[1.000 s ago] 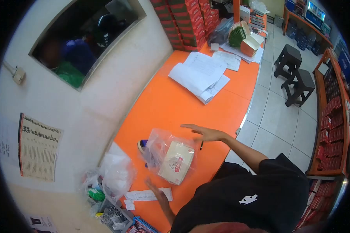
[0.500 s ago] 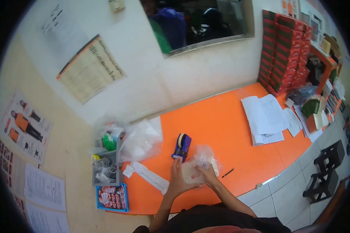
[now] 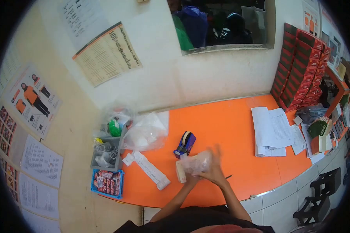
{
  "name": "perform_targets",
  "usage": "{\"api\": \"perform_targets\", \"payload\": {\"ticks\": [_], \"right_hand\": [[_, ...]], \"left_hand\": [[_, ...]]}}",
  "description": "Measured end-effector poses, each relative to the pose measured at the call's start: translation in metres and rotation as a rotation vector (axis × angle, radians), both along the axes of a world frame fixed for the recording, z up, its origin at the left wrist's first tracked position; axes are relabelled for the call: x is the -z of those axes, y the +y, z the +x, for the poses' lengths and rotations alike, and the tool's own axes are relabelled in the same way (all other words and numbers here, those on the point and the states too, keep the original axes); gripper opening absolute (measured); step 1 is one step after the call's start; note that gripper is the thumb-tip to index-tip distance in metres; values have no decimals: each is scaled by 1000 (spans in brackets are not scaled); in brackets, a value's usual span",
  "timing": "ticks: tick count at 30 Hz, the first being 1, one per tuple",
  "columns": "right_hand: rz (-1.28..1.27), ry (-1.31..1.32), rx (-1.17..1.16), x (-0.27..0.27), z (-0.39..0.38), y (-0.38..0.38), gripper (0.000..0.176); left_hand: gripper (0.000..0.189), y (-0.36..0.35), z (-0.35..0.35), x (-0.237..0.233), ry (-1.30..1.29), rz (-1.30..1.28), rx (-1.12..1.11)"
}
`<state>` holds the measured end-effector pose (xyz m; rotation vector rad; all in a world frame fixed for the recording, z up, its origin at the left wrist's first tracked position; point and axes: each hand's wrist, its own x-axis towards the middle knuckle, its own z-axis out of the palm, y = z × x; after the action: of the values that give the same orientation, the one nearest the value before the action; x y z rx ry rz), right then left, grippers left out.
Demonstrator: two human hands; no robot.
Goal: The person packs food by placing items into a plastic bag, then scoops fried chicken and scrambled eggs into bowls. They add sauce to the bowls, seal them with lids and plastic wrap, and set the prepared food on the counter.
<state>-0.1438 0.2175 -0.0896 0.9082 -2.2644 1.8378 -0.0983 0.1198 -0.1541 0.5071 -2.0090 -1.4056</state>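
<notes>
A small pale box (image 3: 181, 172) is tilted on edge, with a crumpled clear plastic bag (image 3: 197, 162) bunched against its right side. My left hand (image 3: 191, 179) grips the box from below, its fingers mostly covered by the bag. On the bag's right side is my right hand (image 3: 216, 171), open, with fingers stretched upward and blurred, the palm facing the plastic. Just beyond the bag stands a blue tape dispenser (image 3: 185, 145) with a roll of tape. A dark pen (image 3: 229, 177) lies partly behind my right wrist.
On the orange table (image 3: 225, 120), a printed paper strip (image 3: 151, 171) and white plastic bags (image 3: 146, 134) lie left, near a grey organizer (image 3: 116, 165) and blue basket (image 3: 121, 190). Papers (image 3: 272, 130) lie right; stacked red boxes (image 3: 301, 70) stand by the wall. Black stools (image 3: 319, 194) are on the floor.
The box has turned from lying face up to on edge. My right hand has opened and its fingers have swung up beside the bag. The camera view has shifted.
</notes>
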Motion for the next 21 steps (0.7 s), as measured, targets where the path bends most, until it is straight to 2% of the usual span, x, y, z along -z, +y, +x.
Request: {"api": "perform_targets", "payload": {"ticks": [1,2,4,6,8,10,11,12,13,14,15,16,17,19,20,21], "right_hand": [[-37,-23,-66,7,-3,-8,54],[96,303,-197,26,1,-26,50],[213,628,-322,41,23,-35,45],[22,-114,-412,39,53,-25,40],[-130,-179,-482,24,58,4,39],[-175,-312,-299,46,62,27,46],[-175,-312,-303,53,57,38,46],[-135,-392,-29,61,52,49,50],[-93,-463,246,68,48,55,55],[-88,-459,240,83,46,53,55],[-352,-740,71,99,43,46,60],[-618,-1012,-110,113,39,43,65],[-611,-1008,-115,103,34,44,65],[-813,-1033,-296,72,19,41,75],[-768,-1047,-277,82,3,34,67],[-796,-1083,-344,79,-10,26,66]], "left_hand": [[47,1,-1,-1,-2,-37,-7],[47,0,-1,-5,-4,-79,-18],[46,-8,6,-22,-29,-268,-41],[46,-14,6,-27,-48,-404,-81],[45,-15,-2,-14,-10,-484,-61],[32,-22,-2,14,115,-464,111],[32,-26,-2,28,171,-448,202],[33,-24,-2,28,58,23,131],[36,-24,-1,27,-9,177,100],[38,-21,0,11,-69,340,57],[42,-19,2,-4,-121,499,4],[44,-22,1,-9,49,427,184],[45,-24,6,-15,65,484,312],[47,-27,16,-28,71,603,565],[39,-11,22,-92,170,90,824],[35,-9,20,-121,191,-175,929]]}}
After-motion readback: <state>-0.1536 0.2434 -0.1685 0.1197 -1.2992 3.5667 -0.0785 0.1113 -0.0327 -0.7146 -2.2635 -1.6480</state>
